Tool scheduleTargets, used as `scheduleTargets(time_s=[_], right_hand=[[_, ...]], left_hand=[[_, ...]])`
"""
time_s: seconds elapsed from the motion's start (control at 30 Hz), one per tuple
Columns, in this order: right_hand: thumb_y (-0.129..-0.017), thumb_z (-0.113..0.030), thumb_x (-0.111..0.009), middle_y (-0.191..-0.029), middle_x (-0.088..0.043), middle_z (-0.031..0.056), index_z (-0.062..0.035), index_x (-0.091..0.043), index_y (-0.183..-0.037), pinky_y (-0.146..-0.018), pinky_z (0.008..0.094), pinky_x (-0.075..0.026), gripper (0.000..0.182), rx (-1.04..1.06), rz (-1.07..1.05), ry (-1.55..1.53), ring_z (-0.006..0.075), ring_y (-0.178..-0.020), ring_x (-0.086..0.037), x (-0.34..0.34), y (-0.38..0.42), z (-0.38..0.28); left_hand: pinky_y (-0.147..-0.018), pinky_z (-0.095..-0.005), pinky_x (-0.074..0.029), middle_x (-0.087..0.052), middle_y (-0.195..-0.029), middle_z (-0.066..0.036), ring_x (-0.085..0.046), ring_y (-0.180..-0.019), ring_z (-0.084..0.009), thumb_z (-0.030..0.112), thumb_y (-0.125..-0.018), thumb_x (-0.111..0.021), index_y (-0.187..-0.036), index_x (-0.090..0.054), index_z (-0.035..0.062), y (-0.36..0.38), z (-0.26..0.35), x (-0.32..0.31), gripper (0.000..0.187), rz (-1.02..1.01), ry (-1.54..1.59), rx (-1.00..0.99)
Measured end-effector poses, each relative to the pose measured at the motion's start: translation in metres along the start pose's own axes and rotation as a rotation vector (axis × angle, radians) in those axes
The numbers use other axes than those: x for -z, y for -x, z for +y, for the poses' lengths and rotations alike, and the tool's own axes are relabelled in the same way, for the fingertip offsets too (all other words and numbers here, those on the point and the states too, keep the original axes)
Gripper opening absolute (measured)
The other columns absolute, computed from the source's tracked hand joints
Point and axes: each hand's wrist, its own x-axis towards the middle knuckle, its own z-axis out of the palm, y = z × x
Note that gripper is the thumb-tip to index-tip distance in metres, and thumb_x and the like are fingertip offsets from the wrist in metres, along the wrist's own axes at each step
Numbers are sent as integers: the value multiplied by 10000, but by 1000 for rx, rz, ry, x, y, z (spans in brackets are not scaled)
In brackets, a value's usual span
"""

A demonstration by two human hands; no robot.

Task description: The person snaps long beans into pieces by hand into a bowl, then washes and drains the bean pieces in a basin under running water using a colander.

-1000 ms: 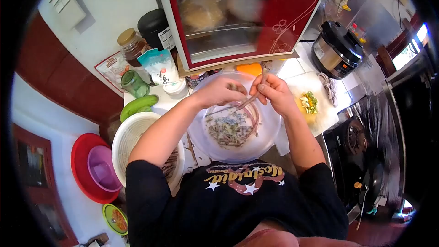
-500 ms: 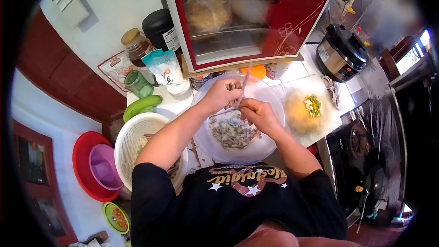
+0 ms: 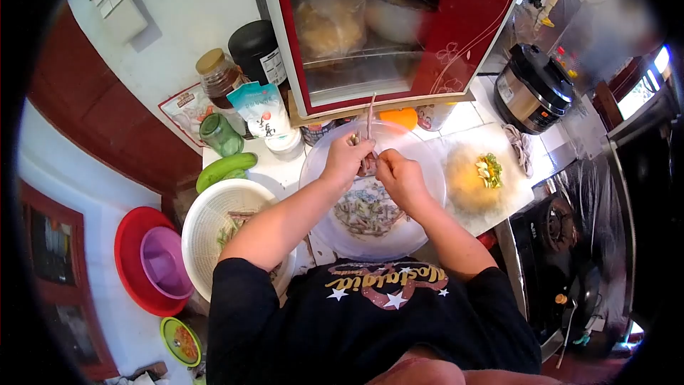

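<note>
Over a large translucent basin [image 3: 313, 217], my two hands are close together. My left hand [image 3: 347, 160] is closed around a bunch of short stem pieces and a long thin pinkish-purple stem [image 3: 370, 115], which points up toward the cabinet. Beside it my right hand [image 3: 402, 180] is pinched at the lower part of that stem; its fingertips partly hide the contact. Below, cut or snapped green and purplish pieces [image 3: 367, 212] lie on the basin's bottom. At left, a white colander [image 3: 203, 224] holds more long stems [image 3: 231, 228], partly covered by my left forearm.
A chopping board [image 3: 463, 207] with chopped green and pale bits [image 3: 489, 170] lies at right, near a pressure cooker [image 3: 534, 89] and a stove [image 3: 556, 224]. A green gourd [image 3: 226, 170], a glass jar [image 3: 222, 135] and a bag [image 3: 260, 108] stand left. A red-framed cabinet [image 3: 470, 28] rises behind.
My left hand has shifted slightly down, and the stem stands more upright and sharper in view. My right hand stays pinched beside it. The whole view has moved a little.
</note>
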Motion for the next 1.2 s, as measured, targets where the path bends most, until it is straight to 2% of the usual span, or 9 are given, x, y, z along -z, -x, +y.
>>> scheduleTargets(time_s=[0.2, 0.3, 0.47, 0.67, 0.77, 0.87, 0.97, 1.03, 1.2], right_hand=[[-779, -127, -551, -597, -556, 159, -15, -557, -795, -504, 339, -444, 114, 10, 25, -113, 300, -519, -561, -5, -5, 11], [-767, -89, -531, -573, -538, 156, -12, -564, -785, -504, 317, -443, 85, -187, -28, -391, 254, -488, -542, -4, -4, 11], [-774, -53, -517, -576, -533, 44, 14, -557, -791, -492, 239, -412, 79, 126, 56, -84, 78, -527, -482, -5, -2, 11], [-747, -74, -537, -569, -524, 154, -28, -571, -794, -503, 305, -426, 74, 57, 110, -104, 219, -478, -491, 19, -7, 36], [-750, -61, -543, -597, -558, 71, -14, -587, -805, -517, 261, -437, 86, -100, 2, -28, 120, -539, -532, 36, -14, 68], [-730, -116, -595, -706, -601, 141, -51, -574, -948, -557, 336, -449, 229, 322, -242, 269, 267, -597, -578, 27, -2, 65], [-750, -146, -608, -774, -628, 70, -51, -525, -1074, -567, 294, -444, 348, 232, -377, 183, 217, -621, -574, 48, -21, 20], [-782, -137, -588, -704, -562, 15, -30, -558, -979, -498, 208, -401, 227, -67, -366, -376, 81, -564, -506, 58, -38, 9], [-817, -100, -549, -623, -529, 4, -19, -570, -847, -438, 178, -351, 88, -49, -391, -421, 43, -507, -462, 48, -41, 1]], left_hand=[[-350, -233, -311, -510, -568, -38, -433, -401, -95, 86, -778, -569, -766, -501, 25, 0, -12, -4, 92, 105, -25, -83], [-351, -243, -322, -509, -568, -39, -438, -403, -101, 80, -777, -558, -758, -497, 32, -4, -19, -5, 81, 113, 7, -104], [-354, -238, -326, -507, -575, -38, -440, -403, -102, 72, -771, -552, -820, -516, 27, -6, -14, -7, 76, 51, 48, -42], [-356, -223, -318, -477, -570, -30, -401, -390, -91, 54, -765, -541, -896, -527, -8, 0, 7, 18, 145, -252, -98, 115], [-354, -217, -298, -452, -551, -30, -367, -385, -84, 33, -758, -514, -943, -521, -46, 6, 20, 33, 201, -354, -65, 209], [-355, -198, -281, -464, -555, 2, -373, -393, -54, 48, -739, -503, -957, -537, 13, 9, 24, 44, 224, -437, -152, 236], [-364, -199, -278, -468, -562, 4, -373, -403, -52, 39, -728, -513, -938, -550, 24, 15, 22, 40, 214, -427, -227, 278], [-369, -198, -273, -473, -568, 3, -376, -410, -50, 55, -734, -539, -924, -558, 29, 18, 16, 35, 193, -462, -282, 261], [-386, -203, -298, -485, -576, -1, -408, -444, -50, 142, -785, -601, -850, -587, 17, 28, 20, 22, 141, -484, -387, 242]])
